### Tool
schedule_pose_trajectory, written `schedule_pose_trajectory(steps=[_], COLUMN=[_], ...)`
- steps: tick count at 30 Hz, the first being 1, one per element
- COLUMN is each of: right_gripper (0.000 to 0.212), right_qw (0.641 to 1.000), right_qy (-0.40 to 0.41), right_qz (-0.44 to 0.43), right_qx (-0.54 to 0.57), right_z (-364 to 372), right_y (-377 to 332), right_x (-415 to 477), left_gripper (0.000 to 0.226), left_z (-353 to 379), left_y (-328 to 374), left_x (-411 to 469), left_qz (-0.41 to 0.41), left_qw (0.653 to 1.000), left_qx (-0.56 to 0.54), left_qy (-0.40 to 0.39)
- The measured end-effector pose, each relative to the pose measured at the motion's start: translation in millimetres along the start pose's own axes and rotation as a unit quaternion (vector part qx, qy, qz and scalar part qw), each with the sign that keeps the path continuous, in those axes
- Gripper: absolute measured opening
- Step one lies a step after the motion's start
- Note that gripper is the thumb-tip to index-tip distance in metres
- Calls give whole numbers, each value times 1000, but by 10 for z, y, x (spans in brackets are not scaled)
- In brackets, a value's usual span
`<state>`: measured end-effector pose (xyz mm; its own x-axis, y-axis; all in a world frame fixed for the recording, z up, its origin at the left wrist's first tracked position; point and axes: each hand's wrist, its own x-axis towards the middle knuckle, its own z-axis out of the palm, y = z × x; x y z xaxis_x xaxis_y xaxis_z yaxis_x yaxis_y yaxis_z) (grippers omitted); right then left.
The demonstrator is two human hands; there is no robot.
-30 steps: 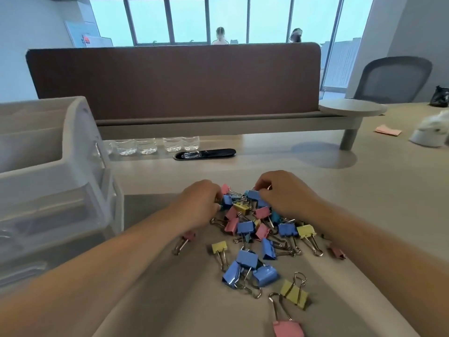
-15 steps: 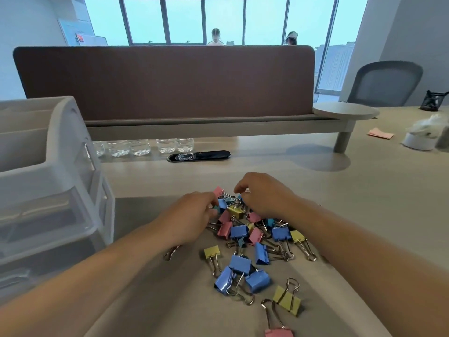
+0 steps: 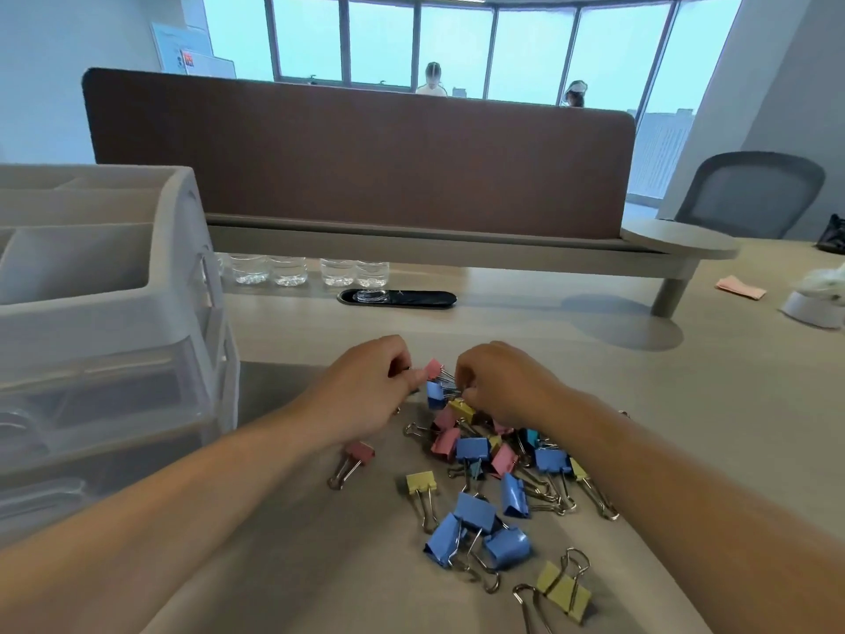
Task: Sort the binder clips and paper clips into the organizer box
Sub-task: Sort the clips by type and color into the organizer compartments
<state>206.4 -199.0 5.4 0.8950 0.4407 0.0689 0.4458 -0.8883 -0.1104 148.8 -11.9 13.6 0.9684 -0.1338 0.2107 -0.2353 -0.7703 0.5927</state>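
1. Nearest us, a yellow metal binder clip [image 3: 563, 593] lies on the pale beige surface [image 3: 713, 404]. Just beyond it are three larger blue binder clips [image 3: 475, 512], bunched together and touching one another.
2. Our bare forearms reach in from the two lower corners. A lone pink binder clip [image 3: 360, 452] lies just beside the left wrist, apart from the others.
3. The heap of pink, blue and yellow binder clips [image 3: 475, 448] sits by the right wrist, its wire handles tangled together.
4. Our left hand [image 3: 366, 391] is knuckles-up at the heap's far edge, with the fingers curled in narrow. Its thumb and forefinger pinch a small pink binder clip [image 3: 432, 369].
5. Our right hand [image 3: 503, 386] is curled just as tightly and faces the left, so the two hands are almost touching. Its fingertips close on the silver wire handles [image 3: 450, 382] that run from that pink clip and from a small blue binder clip [image 3: 435, 394] just beneath it. We cannot tell which clip's handles it holds.
6. The white plastic organizer box [image 3: 137, 295] stands on the surface to the left. It has open compartments on top and translucent drawers below, and it sits near the left arm, apart from the heap.
7. Farther off we see a row of clear water bottles [image 3: 311, 272] and a black oval cable slot [image 3: 397, 298]. Behind them are a brown fabric divider panel [image 3: 366, 153] and, at far right, a grey mesh chair [image 3: 750, 194].
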Motion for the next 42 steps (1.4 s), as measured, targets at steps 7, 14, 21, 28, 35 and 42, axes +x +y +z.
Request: schedule_pose_trajectory(steps=[7, 14, 21, 28, 35, 42], right_gripper=[15, 20, 30, 21, 16, 46], right_qw=[995, 999, 999, 997, 998, 998], right_qy=[-23, 0, -41, -40, 10, -33], right_qz=[-14, 27, -3, -32, -2, 47], right_qx=[101, 33, -19, -64, 54, -16], right_z=[-61, -37, 14, -4, -137, -182], right_y=[-61, 8, -71, -70, 73, 245], right_x=[24, 112, 186, 205, 154, 179], left_gripper=[16, 15, 18, 18, 13, 13], left_z=[50, 73, 93, 79, 84, 128], left_y=[-37, -82, -83, -86, -45, 32], left_x=[102, 187, 160, 157, 190, 214], left_qz=[-39, -34, -22, -26, -30, -28], left_qw=[998, 998, 998, 998, 998, 997], left_qx=[-35, -4, 12, 8, -7, -16], left_qy=[-27, -47, -50, -55, -56, -68])
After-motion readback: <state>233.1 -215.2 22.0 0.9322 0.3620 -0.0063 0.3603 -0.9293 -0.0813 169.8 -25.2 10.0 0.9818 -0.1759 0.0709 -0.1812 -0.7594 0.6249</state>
